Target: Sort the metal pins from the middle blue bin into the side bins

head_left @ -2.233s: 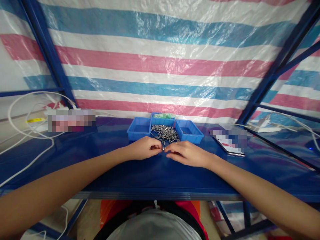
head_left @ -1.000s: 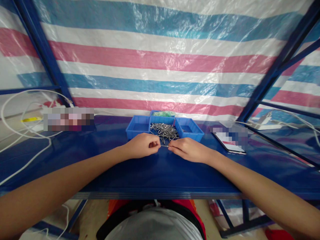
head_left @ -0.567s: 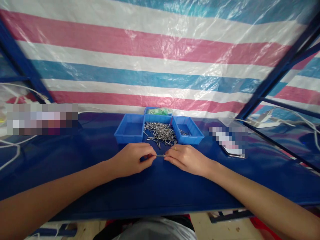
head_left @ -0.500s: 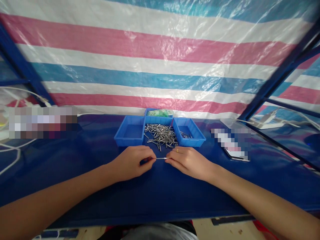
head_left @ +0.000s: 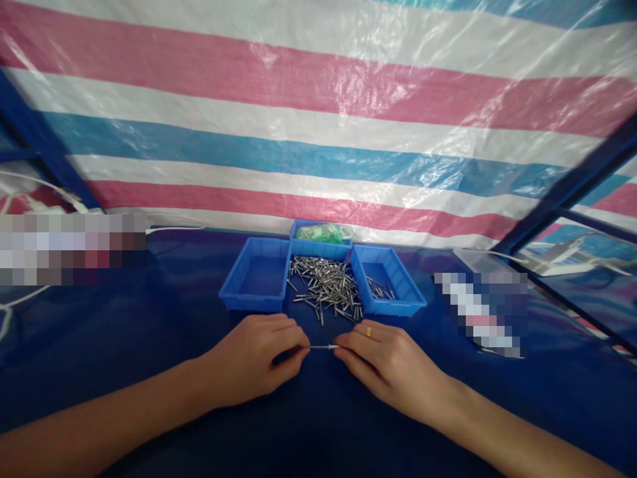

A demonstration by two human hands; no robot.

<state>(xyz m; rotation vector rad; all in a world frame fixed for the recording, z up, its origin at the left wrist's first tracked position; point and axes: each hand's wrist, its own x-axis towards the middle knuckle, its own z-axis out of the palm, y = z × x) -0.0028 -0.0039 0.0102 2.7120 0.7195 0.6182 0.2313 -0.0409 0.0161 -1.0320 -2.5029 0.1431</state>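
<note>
A thin silvery blind rivet (head_left: 322, 346) is stretched level between my two hands, above the blue table. My left hand (head_left: 271, 352) pinches the thin pin end between thumb and fingertips. At the flanged, thicker end, my right hand (head_left: 381, 355) closes thumb and fingers in a pinch; a gold-coloured ring is on one of its fingers. Just beyond the hands lies a loose pile of metal rivets (head_left: 326, 285), pointing in all directions. Fingertips hide both ends of the held rivet.
Left of the pile stands an empty blue bin (head_left: 256, 309); on the right another blue bin (head_left: 395, 309) holds several rivets. Behind, a third bin (head_left: 321, 249) contains green-and-clear plastic bags (head_left: 323, 232). A blurred-out flat item (head_left: 480, 318) lies right. Striped sheeting (head_left: 298, 126) hangs behind.
The camera view has shifted, so bins and hands appear lower and slightly larger. Both hands keep their pinch on the rivet, with slightly more of it showing between them.
</note>
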